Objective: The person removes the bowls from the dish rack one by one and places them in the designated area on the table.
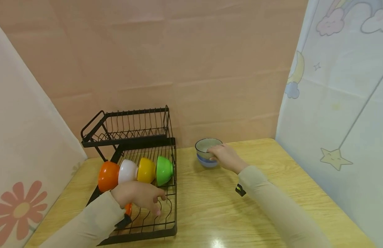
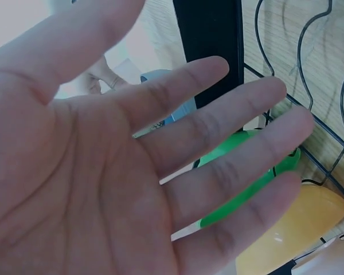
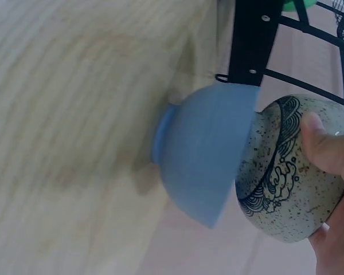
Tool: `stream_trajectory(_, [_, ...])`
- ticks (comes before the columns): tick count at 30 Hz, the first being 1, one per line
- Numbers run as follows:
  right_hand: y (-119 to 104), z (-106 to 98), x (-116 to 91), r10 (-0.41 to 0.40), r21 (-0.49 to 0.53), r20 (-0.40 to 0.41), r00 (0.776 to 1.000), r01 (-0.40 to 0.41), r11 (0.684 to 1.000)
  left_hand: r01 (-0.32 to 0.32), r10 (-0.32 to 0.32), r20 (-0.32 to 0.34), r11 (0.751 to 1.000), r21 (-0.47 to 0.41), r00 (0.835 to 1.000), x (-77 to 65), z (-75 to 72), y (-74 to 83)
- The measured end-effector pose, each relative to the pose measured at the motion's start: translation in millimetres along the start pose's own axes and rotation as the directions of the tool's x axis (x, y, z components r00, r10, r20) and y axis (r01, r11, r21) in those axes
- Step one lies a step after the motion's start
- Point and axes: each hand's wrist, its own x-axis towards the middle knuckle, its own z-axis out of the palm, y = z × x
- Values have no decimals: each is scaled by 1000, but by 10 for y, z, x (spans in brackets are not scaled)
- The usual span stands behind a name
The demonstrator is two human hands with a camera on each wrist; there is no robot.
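Observation:
My right hand pinches the rim of a speckled grey bowl with a dark wave pattern, thumb on its outer side. This bowl sits partly inside a light blue bowl, which stands on the table. Over the front part of a black dish rack is my left hand, holding nothing; its fingers are spread in the left wrist view. Just behind it, a row of bowls lies on edge in the rack: orange, white, yellow and green.
The rack's raised upper tier stands at the back left. Below my left wrist, a small orange piece shows. A black strap with a green mark is at my right sleeve. Wood-grain table extends between rack and right wall.

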Motion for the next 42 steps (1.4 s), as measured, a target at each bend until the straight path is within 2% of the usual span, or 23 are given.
stream_trajectory(5, [16, 104, -12, 43, 10, 10, 999, -43, 999, 3, -3, -7, 1000, 6, 1000, -4, -3, -2])
stream_trajectory(13, [-19, 153, -36, 67, -10, 47, 997, -67, 998, 9, -9, -6, 1000, -3, 1000, 2, 6, -12])
stream_trajectory(20, [-13, 196, -43, 90, 44, 59, 994, -93, 995, 10, -10, -5, 1000, 5, 1000, 13, 15, -25])
stream_trajectory(27, [31, 242, -26, 70, 71, 62, 996, -74, 995, 14, -14, -12, 1000, 2, 1000, 6, 18, -21])
stream_trajectory(32, [75, 247, -11, 65, 106, 105, 992, -76, 991, 19, -19, -12, 1000, 5, 1000, 10, 30, -20])
stream_trajectory(38, [134, 214, 1, 85, 186, 206, 975, -125, 975, 26, -26, -7, 1000, 8, 1000, 4, 20, -3])
stream_trajectory(42, [115, 133, -11, 126, 240, 170, 977, -165, 957, 30, -30, -4, 999, 11, 1000, -1, 13, 17])
